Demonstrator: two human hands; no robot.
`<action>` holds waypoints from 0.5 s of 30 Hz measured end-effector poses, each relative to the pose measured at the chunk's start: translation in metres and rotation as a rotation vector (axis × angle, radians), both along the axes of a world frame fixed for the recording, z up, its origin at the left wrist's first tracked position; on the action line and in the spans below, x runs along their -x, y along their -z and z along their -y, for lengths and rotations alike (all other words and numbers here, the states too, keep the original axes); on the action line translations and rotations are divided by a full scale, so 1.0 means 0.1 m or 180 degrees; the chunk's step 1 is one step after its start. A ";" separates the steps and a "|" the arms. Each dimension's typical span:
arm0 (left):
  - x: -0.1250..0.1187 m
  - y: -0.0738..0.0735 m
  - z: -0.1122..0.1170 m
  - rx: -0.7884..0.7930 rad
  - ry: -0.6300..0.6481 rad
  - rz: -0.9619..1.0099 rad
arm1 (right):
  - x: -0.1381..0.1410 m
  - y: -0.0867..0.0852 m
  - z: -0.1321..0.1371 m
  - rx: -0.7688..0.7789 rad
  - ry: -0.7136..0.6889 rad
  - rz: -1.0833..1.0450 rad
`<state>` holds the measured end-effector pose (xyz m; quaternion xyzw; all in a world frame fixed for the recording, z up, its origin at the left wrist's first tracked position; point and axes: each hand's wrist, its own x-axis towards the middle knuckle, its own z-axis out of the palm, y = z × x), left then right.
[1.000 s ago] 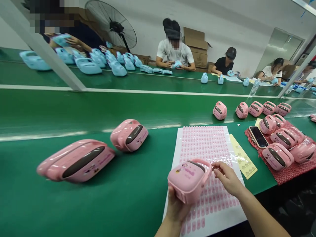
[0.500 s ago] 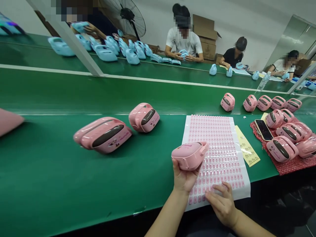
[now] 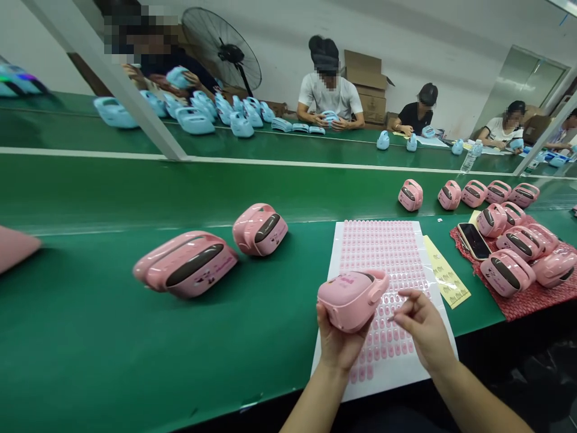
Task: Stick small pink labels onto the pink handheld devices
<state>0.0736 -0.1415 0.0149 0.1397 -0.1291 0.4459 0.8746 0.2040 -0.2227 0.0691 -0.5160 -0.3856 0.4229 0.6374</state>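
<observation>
My left hand point(image 3: 341, 347) grips a rounded pink plastic device with a carrying handle point(image 3: 348, 304) from below, holding it tilted over the sticker sheet. The white sheet point(image 3: 408, 364) lies on the green table and bears rows of small pink oval stickers. To the right of the device, my right hand point(image 3: 426, 331) is raised above the sheet, thumb and fingers pinched. A tiny piece, apparently a sticker point(image 3: 391, 319), shows at the thumb tip; its details are too small to make out. The hand and the device are apart.
Two similar pink devices point(image 3: 260, 230) stand to the left. Several more rest on a red mat point(image 3: 518, 310) at the right, beside a phone point(image 3: 474, 240) and a yellow sticker sheet point(image 3: 446, 273). Across a rail point(image 3: 270, 165), co-workers handle blue devices point(image 3: 193, 120).
My right hand has lifted off the lower part of the sheet and moved up towards the device, pinching a tiny piece. The left hand still holds the device. The camera view has shifted slightly.
</observation>
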 end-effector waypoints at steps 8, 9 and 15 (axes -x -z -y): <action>-0.10 -0.30 0.21 -0.0322 0.0150 0.0068 | 0.07 -0.38 -0.24 0.0046 0.0125 -0.0953; -0.10 -0.29 0.22 -0.0338 0.0151 0.0078 | 0.07 -0.37 -0.24 0.0039 0.0145 -0.0966; -0.10 -0.24 0.22 -0.0375 0.0215 0.0130 | 0.07 -0.38 -0.24 0.0132 0.0091 -0.1006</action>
